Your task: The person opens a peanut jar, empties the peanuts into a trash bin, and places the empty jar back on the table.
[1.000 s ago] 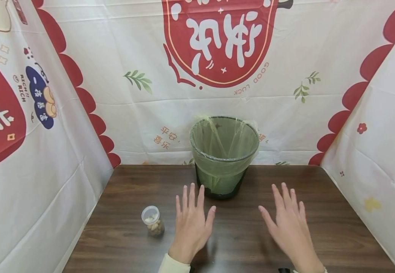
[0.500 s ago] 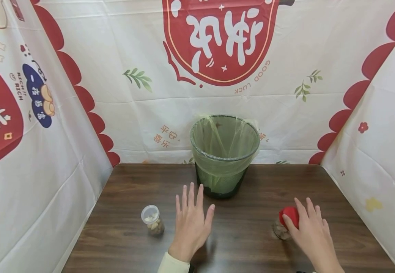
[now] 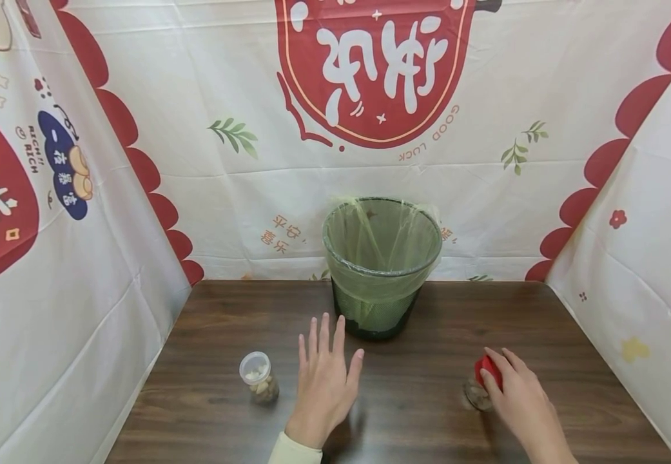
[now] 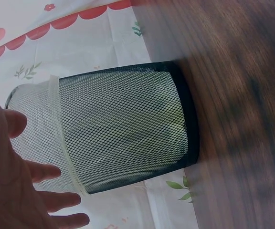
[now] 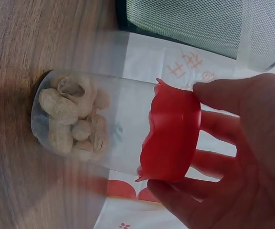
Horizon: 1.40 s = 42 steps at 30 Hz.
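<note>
One brown table (image 3: 410,399) holds one bin (image 3: 377,293) and two jars (image 5: 114,124), the right hand (image 3: 521,396) gripping one red lid (image 5: 173,136), left hand (image 3: 323,390) spread.

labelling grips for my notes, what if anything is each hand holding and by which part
The right hand holds the clear peanut jar by its red lid, thumb and fingers around it. The left hand holds nothing.

Red lid (image 5: 171,136); tan peanuts (image 5: 60,136); black mesh bin (image 4: 123,129); brown, wood-grained tabletop (image 3: 410,399).
</note>
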Motion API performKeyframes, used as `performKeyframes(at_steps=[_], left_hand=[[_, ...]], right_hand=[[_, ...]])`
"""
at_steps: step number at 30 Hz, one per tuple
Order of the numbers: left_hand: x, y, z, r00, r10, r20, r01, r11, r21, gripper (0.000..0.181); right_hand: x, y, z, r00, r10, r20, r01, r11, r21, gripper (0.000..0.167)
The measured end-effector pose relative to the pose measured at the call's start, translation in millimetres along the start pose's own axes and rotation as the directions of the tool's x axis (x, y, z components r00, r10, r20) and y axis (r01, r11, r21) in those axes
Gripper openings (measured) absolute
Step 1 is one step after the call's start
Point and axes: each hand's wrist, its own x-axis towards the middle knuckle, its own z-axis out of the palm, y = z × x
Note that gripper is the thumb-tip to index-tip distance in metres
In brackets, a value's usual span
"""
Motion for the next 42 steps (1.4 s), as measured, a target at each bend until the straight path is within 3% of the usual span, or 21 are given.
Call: performKeyframes(at_steps=[6,13,20,24,33,38,42], left_hand=[[-0.3,0.0,0.2,1.000,-0.003,0.000,0.003,1.000,-0.006,0.066],[-0.4,3.0,-2.7,1.000,-0.007,0.016,0.008,1.000,-0.018,0.066],[-2.2,10.2,-5.5,1.000,0.020,0.017,-0.019,0.999,-0.038,0.067],[-4.1,12.8,-4.5,0.998,0.047,0.028,-0.046,0.998,-0.052,0.069],[-9.2,16.4,1.1,0.987,0.138,0.085,-0.132,0.989,-0.068,0.081],[-8.9,19.1,3.9,0.979,0.191,0.068,-0.188,0.981,-0.051,0.097],[-8.6,21.1,6.0,0.967,0.256,-0.011,-0.256,0.966,-0.031,0.106]], right_hand=[[-2.9,-3.5,1.2,0.999,-0.022,-0.047,0.022,1.000,0.002,0.057],[-0.9,-11.6,-1.4,1.000,-0.016,-0.016,0.016,1.000,-0.001,0.055],[2.8,-36.8,-7.8,0.995,-0.073,-0.073,0.077,0.996,0.045,0.053],[5.8,-54.5,-7.9,0.976,-0.165,-0.145,0.182,0.977,0.111,0.050],[2.5,-98.0,-9.0,0.897,-0.338,-0.284,0.392,0.906,0.158,0.052],[-2.2,-120.3,-15.6,0.899,-0.354,-0.258,0.411,0.885,0.218,0.055],[-6.1,-134.2,-20.5,0.897,-0.364,-0.251,0.423,0.871,0.250,0.057]])
